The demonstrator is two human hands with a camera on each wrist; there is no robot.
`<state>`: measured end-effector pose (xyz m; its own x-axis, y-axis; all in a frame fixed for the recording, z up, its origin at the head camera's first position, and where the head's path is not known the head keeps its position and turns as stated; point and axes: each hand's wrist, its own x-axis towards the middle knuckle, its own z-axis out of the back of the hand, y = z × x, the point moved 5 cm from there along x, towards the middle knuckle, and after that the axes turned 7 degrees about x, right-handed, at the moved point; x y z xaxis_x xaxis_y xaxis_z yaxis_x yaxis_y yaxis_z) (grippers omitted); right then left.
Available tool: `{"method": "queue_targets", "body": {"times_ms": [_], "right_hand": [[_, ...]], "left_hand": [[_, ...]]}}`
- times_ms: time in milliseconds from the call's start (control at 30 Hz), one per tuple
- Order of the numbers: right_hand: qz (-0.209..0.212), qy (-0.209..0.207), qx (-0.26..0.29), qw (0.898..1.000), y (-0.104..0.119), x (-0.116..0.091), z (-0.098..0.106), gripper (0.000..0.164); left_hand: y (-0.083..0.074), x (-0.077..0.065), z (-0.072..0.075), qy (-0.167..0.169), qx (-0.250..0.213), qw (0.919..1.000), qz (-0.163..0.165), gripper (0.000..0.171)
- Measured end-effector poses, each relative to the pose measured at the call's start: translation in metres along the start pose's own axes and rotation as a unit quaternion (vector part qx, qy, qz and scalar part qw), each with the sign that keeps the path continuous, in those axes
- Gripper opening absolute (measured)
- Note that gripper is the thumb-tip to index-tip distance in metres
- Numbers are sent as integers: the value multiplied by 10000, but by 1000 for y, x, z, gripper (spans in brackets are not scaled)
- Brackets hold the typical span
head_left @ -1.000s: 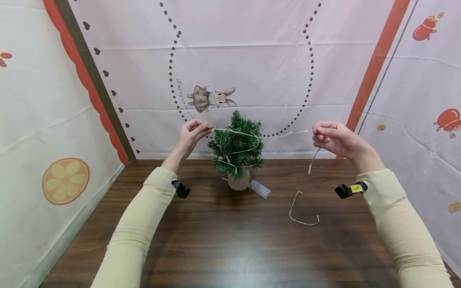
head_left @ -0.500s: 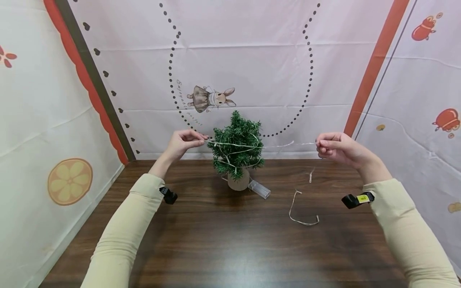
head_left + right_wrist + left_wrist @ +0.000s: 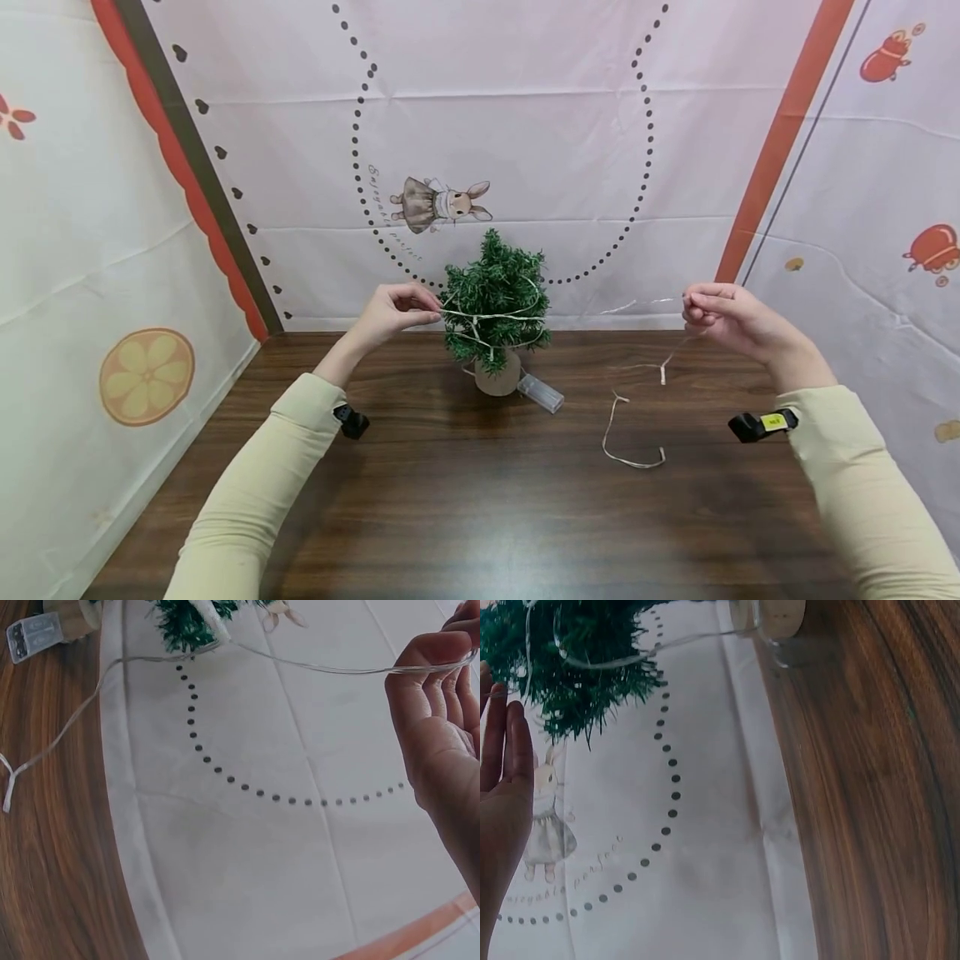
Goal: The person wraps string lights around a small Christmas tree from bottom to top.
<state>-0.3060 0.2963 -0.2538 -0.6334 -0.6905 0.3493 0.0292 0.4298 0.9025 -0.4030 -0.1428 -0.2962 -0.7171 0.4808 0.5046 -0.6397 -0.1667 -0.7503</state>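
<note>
A small green artificial Christmas tree [image 3: 495,275] stands on the table in the head view, its pale round base [image 3: 497,375] below. A thin fairy-light string [image 3: 510,316] is wound around its branches. Left of the tree, my left hand [image 3: 397,315] pinches the string at its fingertips. My right hand [image 3: 742,329], well out to the right, grips another stretch of the wire, which also runs through my right fingers [image 3: 442,690] in the right wrist view. From this hand a loose part with a small light bulb [image 3: 663,375] hangs down.
A clear plastic battery box [image 3: 540,393] lies beside the base on the right. A loose length of the wire [image 3: 630,463] rests on the dark wooden table [image 3: 480,500]. Printed cloth [image 3: 510,142] hangs behind and at both sides.
Both hands have come lower, and my right hand has moved farther right. The stretch of light string across the tree's front now sits lower on the branches.
</note>
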Motion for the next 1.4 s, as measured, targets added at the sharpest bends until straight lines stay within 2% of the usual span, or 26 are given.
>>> {"method": "queue_targets", "body": {"times_ms": [233, 467, 633, 833, 967, 1067, 1233, 1400], "right_hand": [[-48, -389, 128, 9991, 10, -13, 11, 44], [47, -169, 582, 9982, 20, -19, 14, 46], [236, -208, 1101, 9934, 28, -22, 19, 46], [228, -243, 1438, 9891, 30, -21, 21, 47], [173, -294, 1472, 9885, 34, -20, 20, 46], [121, -346, 1453, 9887, 36, -18, 19, 45], [47, -349, 1591, 9866, 38, -14, 19, 45], [32, -355, 1640, 9858, 38, -10, 19, 45]], "left_hand": [[-20, 1, -18, 11, 86, 9998, 159, 12], [-29, 2, -31, -62, 135, 9998, 126, 12], [-32, 3, -36, -159, 164, 9997, 38, 11], [-39, -1, -34, -398, 261, 9988, -69, 12], [-59, 0, -35, -571, 238, 9977, -264, 9], [-81, 7, -42, -513, 251, 9976, -380, 9], [-117, 26, -65, -234, 282, 9981, -502, 13], [-137, 49, -92, 30, 7, 9986, -519, 17]]}}
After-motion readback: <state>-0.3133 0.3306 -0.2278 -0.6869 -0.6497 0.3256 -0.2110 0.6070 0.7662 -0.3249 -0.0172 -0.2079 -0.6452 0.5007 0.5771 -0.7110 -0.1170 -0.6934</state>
